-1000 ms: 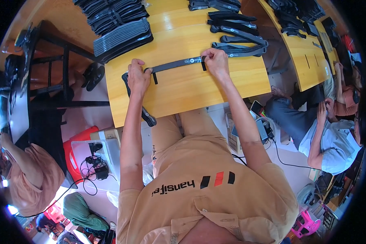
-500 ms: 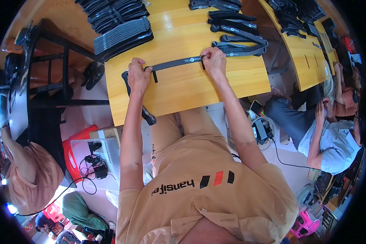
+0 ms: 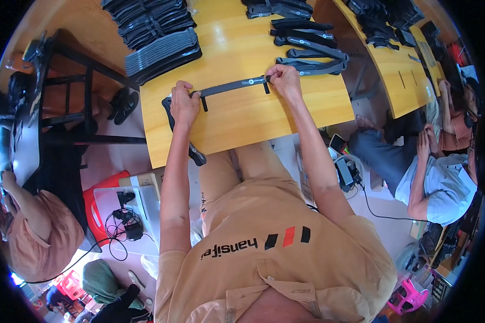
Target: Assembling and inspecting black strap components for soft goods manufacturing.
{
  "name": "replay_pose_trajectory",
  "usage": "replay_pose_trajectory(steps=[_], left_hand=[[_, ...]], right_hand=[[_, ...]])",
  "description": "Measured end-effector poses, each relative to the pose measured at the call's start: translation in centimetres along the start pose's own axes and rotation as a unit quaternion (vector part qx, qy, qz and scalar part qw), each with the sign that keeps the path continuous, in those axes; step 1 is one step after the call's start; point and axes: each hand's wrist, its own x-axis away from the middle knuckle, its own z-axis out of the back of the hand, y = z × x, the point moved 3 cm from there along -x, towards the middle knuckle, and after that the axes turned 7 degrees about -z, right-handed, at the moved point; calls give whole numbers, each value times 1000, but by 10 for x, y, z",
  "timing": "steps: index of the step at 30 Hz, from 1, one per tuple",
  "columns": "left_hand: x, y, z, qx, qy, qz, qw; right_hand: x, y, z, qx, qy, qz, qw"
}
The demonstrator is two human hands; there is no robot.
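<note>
Head view: at upper centre of frame, the dark strap (image 3: 229,86) stretches over the bench (image 3: 242,118) between left hand (image 3: 184,106) and right hand (image 3: 285,84), each grip pinching it, apparently to hold it straight.

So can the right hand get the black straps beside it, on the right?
Probably yes. The right hand is close to the black straps, and nothing seems to block it. But it's holding the long dark strap, so it might need to let go first.
</note>
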Motion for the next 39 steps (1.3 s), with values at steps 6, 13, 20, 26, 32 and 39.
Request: replay_pose_trajectory(steps=[6,13,20,26,32,39], left_hand=[[0,-14,7,26,52,-63,996],[27,23,16,-35,43,-202,978],[54,41,-26,-198,-51,-248,947],[57,29,-30,-218,-73,-232,945],[55,31,-28,-233,-93,-212,945],[49,13,-6,-39,-40,-170,984]], right_hand=[[13,7,5,-56,29,43,997],[81,-32,6,129,75,221,964],[101,-38,-32,277,-23,317,907],[90,-23,-29,334,-2,281,900],[84,-15,-19,330,22,264,906],[86,-18,-12,295,-8,257,920]])
